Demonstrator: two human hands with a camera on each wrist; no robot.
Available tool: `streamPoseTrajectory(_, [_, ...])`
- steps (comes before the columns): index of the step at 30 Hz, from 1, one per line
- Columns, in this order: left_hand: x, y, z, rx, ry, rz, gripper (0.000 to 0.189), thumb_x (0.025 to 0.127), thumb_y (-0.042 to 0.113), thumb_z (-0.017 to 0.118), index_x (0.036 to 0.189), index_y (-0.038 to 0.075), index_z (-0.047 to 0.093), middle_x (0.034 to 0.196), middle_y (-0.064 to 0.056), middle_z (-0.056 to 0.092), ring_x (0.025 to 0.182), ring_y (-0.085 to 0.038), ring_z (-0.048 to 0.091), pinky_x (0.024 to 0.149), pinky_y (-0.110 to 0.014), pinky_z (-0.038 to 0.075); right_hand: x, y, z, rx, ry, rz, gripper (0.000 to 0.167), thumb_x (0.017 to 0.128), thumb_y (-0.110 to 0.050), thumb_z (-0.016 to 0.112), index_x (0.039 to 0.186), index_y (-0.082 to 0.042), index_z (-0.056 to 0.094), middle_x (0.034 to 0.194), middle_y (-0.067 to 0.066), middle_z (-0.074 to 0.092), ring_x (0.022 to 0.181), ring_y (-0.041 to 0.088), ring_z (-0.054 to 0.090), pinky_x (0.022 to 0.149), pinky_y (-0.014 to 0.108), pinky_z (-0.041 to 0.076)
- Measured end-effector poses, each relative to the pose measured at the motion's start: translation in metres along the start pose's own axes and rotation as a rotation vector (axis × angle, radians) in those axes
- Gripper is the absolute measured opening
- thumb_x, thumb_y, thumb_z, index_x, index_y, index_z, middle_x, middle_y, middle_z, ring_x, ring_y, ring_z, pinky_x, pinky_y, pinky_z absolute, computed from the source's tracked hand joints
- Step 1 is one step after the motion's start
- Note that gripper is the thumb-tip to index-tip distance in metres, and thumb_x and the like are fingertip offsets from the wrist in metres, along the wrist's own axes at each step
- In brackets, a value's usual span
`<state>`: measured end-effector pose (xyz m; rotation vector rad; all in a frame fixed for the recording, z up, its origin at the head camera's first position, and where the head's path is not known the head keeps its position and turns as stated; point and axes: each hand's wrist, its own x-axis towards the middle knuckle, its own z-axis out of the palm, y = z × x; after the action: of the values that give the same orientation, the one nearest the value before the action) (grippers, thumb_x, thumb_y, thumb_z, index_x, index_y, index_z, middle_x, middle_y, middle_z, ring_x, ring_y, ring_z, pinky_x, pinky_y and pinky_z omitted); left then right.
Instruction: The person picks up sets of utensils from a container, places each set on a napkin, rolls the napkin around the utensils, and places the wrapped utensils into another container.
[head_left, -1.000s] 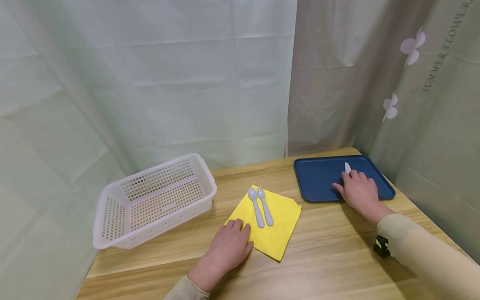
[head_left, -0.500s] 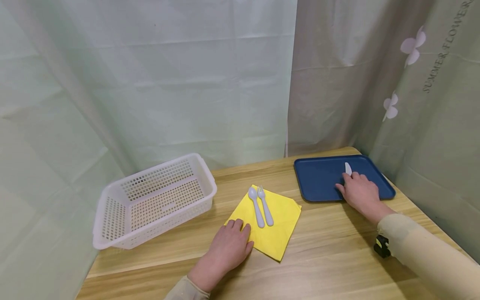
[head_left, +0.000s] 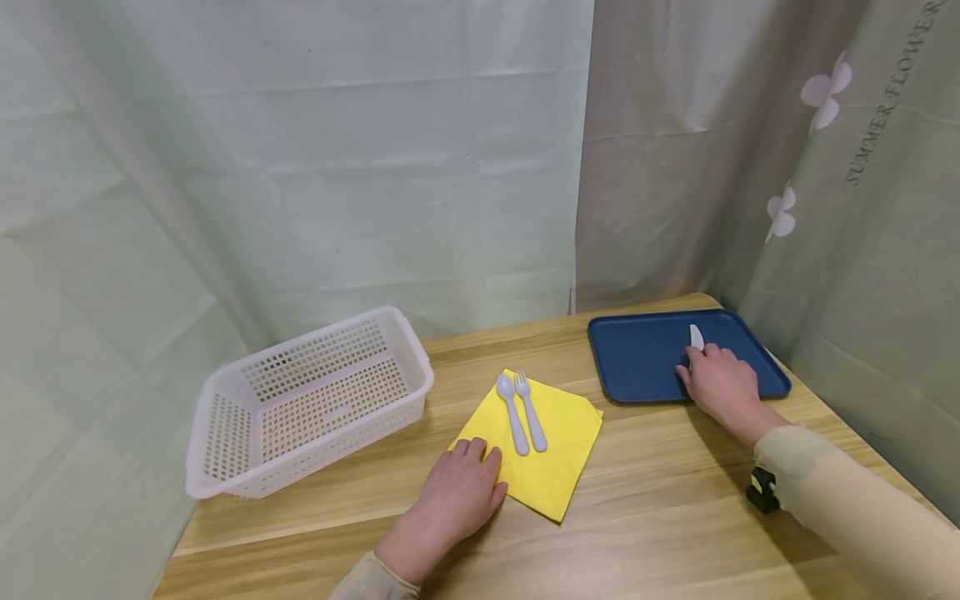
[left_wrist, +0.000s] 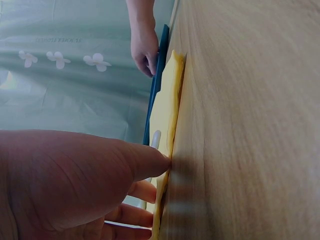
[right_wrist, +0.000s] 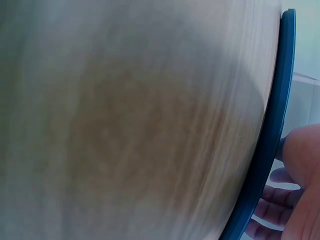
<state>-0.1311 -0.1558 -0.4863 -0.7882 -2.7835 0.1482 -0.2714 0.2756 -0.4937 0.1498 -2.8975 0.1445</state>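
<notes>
My left hand (head_left: 458, 490) rests on the near-left edge of a folded yellow napkin (head_left: 564, 467), fingers lying loosely on top. In the left wrist view, the thumb is at the napkin's side edge (left_wrist: 172, 120). A pale spoon (head_left: 512, 416) and a pale fork (head_left: 532, 413) lie side by side on the napkin. At the right, my right hand (head_left: 723, 385) lies over a white knife (head_left: 696, 336) on a blue tray (head_left: 637, 379). Only the blade shows; the handle is hidden beneath the fingers. The thumb stands off to the left of the knife.
A white perforated plastic basket (head_left: 315, 454) stands at the left of the wooden table (head_left: 667, 517). Curtains (head_left: 375, 167) hang close behind and at both sides. A small black device (head_left: 763, 490) is on the right sleeve.
My right hand has shifted slightly to the right, the thumb drawing in toward the fingers, and a little more of the knife's blade shows. The left hand has stayed still.
</notes>
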Motion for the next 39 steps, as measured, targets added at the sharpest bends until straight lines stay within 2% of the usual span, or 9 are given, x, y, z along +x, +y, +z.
streamPoseTrajectory(7, [0.0001, 0.0, 0.0005, -0.002, -0.005, -0.001, 0.044, 0.098, 0.04, 0.081, 0.126, 0.006, 0.075, 0.118, -0.014, 0.069, 0.105, -0.032, 0.066, 0.086, -0.046, 0.06, 0.0031, 0.0025, 0.0019, 0.007, -0.005, 0.013, 0.045, 0.108, -0.018, 0.066, 0.142, 0.011, 0.061, 0.127, 0.037, 0.063, 0.112, 0.056, 0.062, 0.088, 0.071, 0.053])
streamPoseTrajectory(16, [0.0006, 0.0, 0.0008, 0.001, -0.011, -0.001, 0.044, 0.099, 0.04, 0.08, 0.126, 0.006, 0.075, 0.118, -0.014, 0.069, 0.105, -0.032, 0.066, 0.086, -0.046, 0.06, 0.0045, 0.0044, -0.0011, 0.019, -0.006, -0.012, 0.043, 0.103, -0.009, 0.064, 0.138, 0.014, 0.06, 0.122, 0.038, 0.063, 0.105, 0.057, 0.063, 0.083, 0.071, 0.053])
streamPoseTrajectory(26, [0.0005, -0.0001, 0.0001, -0.008, -0.018, -0.006, 0.044, 0.099, 0.04, 0.081, 0.126, 0.005, 0.075, 0.118, -0.014, 0.069, 0.105, -0.032, 0.066, 0.085, -0.046, 0.06, 0.006, 0.0061, -0.0018, 0.042, -0.028, 0.001, 0.044, 0.1, -0.005, 0.058, 0.14, 0.014, 0.058, 0.121, 0.039, 0.062, 0.108, 0.059, 0.062, 0.085, 0.073, 0.053])
streamPoseTrajectory(39, [0.0002, -0.0005, 0.0007, -0.003, -0.01, -0.003, 0.044, 0.098, 0.04, 0.081, 0.126, 0.006, 0.075, 0.117, -0.014, 0.069, 0.105, -0.032, 0.066, 0.084, -0.046, 0.06, 0.0055, 0.0059, -0.0041, 0.071, -0.041, 0.007, 0.045, 0.098, -0.003, 0.061, 0.141, 0.013, 0.059, 0.121, 0.041, 0.063, 0.11, 0.061, 0.059, 0.088, 0.074, 0.052])
